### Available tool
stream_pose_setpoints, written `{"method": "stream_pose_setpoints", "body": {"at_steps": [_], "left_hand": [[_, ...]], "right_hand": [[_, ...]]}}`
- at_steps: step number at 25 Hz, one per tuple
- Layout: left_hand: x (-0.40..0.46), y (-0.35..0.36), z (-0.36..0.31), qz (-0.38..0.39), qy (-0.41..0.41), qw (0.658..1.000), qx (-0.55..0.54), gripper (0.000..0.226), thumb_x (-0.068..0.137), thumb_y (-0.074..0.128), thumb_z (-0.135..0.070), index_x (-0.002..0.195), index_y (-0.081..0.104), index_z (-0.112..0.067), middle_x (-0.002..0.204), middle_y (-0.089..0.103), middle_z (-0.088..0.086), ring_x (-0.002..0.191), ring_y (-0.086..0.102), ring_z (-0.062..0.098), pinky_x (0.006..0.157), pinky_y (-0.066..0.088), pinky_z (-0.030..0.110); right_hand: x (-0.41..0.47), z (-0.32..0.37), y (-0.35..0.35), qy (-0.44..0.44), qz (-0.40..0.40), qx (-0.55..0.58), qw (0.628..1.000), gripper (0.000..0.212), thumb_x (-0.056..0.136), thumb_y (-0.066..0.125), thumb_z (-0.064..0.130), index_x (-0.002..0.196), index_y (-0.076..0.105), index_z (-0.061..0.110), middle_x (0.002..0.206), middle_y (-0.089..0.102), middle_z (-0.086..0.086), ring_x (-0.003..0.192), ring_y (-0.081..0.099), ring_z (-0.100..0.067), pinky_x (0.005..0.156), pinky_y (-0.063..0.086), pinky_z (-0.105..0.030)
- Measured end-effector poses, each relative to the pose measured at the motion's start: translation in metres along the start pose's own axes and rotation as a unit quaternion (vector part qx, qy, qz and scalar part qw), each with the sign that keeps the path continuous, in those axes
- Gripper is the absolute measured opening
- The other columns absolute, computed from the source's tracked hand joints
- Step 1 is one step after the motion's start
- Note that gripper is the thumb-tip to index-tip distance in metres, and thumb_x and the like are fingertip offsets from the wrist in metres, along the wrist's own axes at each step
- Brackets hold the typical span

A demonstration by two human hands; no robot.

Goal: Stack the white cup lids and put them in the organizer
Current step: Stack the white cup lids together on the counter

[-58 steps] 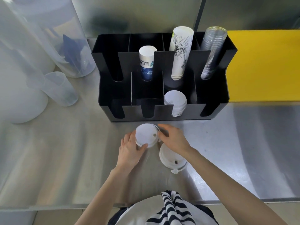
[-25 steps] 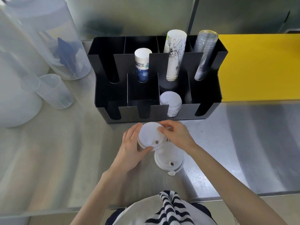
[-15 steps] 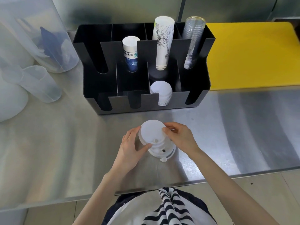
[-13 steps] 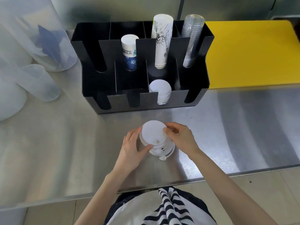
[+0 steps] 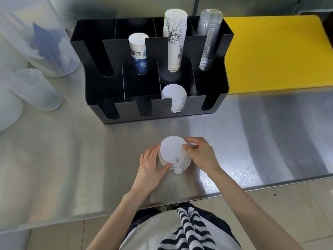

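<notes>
Both hands closed around a short stack of white cup lids [image 5: 173,156] near the front edge of the steel counter [image 5: 72,159]. The left hand [image 5: 150,169] cupped the stack's left side with the thumb hooked under its near rim, while the right hand [image 5: 201,156] pinched the far right rim with its fingertips [image 5: 186,147]. A second earlier the upper lid had been held tilted above a separate lid lying on the counter; it now sat squarely on top, the two nested into one stack. That left stacking apparently finished and the transfer to come. The black organizer [image 5: 126,112] stood toward the counter's back edge, with more white lids [image 5: 173,95] already in a front compartment, third from the left.
</notes>
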State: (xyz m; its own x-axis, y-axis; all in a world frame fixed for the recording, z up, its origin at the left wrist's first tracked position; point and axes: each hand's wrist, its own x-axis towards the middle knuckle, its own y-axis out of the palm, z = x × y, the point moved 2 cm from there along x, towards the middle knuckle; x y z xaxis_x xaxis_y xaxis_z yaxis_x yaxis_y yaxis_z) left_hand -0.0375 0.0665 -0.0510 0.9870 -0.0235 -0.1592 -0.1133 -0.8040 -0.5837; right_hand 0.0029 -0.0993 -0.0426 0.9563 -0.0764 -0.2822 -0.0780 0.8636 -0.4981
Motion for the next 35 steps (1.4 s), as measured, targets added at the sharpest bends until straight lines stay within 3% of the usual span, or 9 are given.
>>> {"method": "stream_pose_setpoints", "body": {"at_steps": [7, 10, 12, 16, 19, 25, 30, 35], "left_hand": [[-0.002, 0.004, 0.003, 0.013, 0.007, 1.000, 0.021, 0.064, 0.076, 0.066, -0.034, 0.131, 0.037, -0.019, 0.135, 0.043, 0.002, 0.118, 0.036, 0.022, 0.090, 0.023, 0.016], [-0.001, 0.005, 0.004, 0.019, 0.009, 0.999, 0.027, 0.062, 0.079, 0.062, -0.034, 0.132, 0.035, -0.019, 0.139, 0.041, 0.001, 0.121, 0.035, 0.022, 0.088, 0.021, 0.012], [0.000, 0.006, 0.004, 0.017, 0.006, 0.999, 0.028, 0.059, 0.081, 0.060, -0.032, 0.132, 0.035, -0.017, 0.139, 0.041, 0.002, 0.123, 0.035, 0.022, 0.092, 0.023, 0.015], [0.002, 0.006, 0.004, 0.013, 0.000, 0.999, 0.047, 0.058, 0.081, 0.059, -0.035, 0.132, 0.036, -0.018, 0.138, 0.044, 0.001, 0.123, 0.037, 0.023, 0.099, 0.032, 0.029], [0.003, 0.005, 0.005, 0.017, -0.009, 0.999, 0.047, 0.058, 0.081, 0.059, -0.036, 0.132, 0.036, -0.019, 0.138, 0.045, 0.002, 0.123, 0.037, 0.024, 0.099, 0.033, 0.032], [0.006, 0.007, 0.010, 0.028, -0.062, 0.993, 0.092, 0.071, 0.080, 0.057, -0.043, 0.137, 0.026, -0.014, 0.143, 0.036, 0.007, 0.127, 0.030, 0.031, 0.105, 0.028, 0.041], [0.002, 0.009, 0.013, 0.051, -0.063, 0.985, 0.150, 0.064, 0.081, 0.051, -0.049, 0.133, 0.032, -0.017, 0.144, 0.030, 0.002, 0.129, 0.024, 0.028, 0.104, 0.025, 0.042], [-0.002, 0.009, 0.010, 0.039, -0.090, 0.992, 0.078, 0.058, 0.080, 0.058, -0.041, 0.129, 0.038, -0.019, 0.139, 0.035, 0.006, 0.126, 0.025, 0.030, 0.106, 0.023, 0.039]], "right_hand": [[-0.001, -0.007, 0.002, 0.005, 0.000, -0.001, 1.000, 0.026, 0.082, 0.058, 0.015, 0.108, 0.061, 0.016, 0.113, 0.055, -0.004, 0.084, 0.054, -0.013, 0.061, 0.034, 0.009], [0.001, -0.008, 0.005, 0.005, -0.005, -0.001, 1.000, 0.026, 0.082, 0.057, 0.014, 0.108, 0.061, 0.014, 0.116, 0.057, -0.006, 0.085, 0.054, -0.014, 0.061, 0.036, 0.001], [0.001, -0.010, 0.006, 0.005, -0.004, -0.009, 1.000, 0.026, 0.083, 0.056, 0.015, 0.109, 0.061, 0.013, 0.117, 0.057, -0.008, 0.086, 0.053, -0.013, 0.063, 0.034, -0.004], [-0.002, -0.014, 0.008, -0.002, -0.007, -0.010, 1.000, 0.025, 0.084, 0.055, 0.017, 0.109, 0.060, 0.015, 0.116, 0.057, -0.009, 0.086, 0.053, -0.014, 0.062, 0.034, 0.008], [-0.004, -0.014, 0.009, -0.008, -0.013, -0.013, 1.000, 0.025, 0.084, 0.056, 0.019, 0.109, 0.060, 0.015, 0.116, 0.057, -0.010, 0.085, 0.053, -0.014, 0.062, 0.034, 0.009], [-0.009, -0.019, 0.005, 0.026, -0.022, -0.021, 0.999, 0.030, 0.085, 0.054, 0.029, 0.112, 0.057, 0.016, 0.119, 0.054, -0.008, 0.087, 0.052, -0.013, 0.078, 0.035, -0.019], [-0.017, -0.022, 0.005, 0.027, -0.013, -0.029, 0.999, 0.023, 0.087, 0.051, 0.027, 0.102, 0.063, 0.014, 0.115, 0.057, -0.010, 0.084, 0.052, -0.014, 0.069, 0.030, -0.009], [-0.023, -0.021, 0.011, 0.061, -0.012, -0.002, 0.998, 0.026, 0.089, 0.048, 0.027, 0.108, 0.060, 0.015, 0.116, 0.060, -0.008, 0.088, 0.050, -0.012, 0.078, 0.035, -0.021]]}}
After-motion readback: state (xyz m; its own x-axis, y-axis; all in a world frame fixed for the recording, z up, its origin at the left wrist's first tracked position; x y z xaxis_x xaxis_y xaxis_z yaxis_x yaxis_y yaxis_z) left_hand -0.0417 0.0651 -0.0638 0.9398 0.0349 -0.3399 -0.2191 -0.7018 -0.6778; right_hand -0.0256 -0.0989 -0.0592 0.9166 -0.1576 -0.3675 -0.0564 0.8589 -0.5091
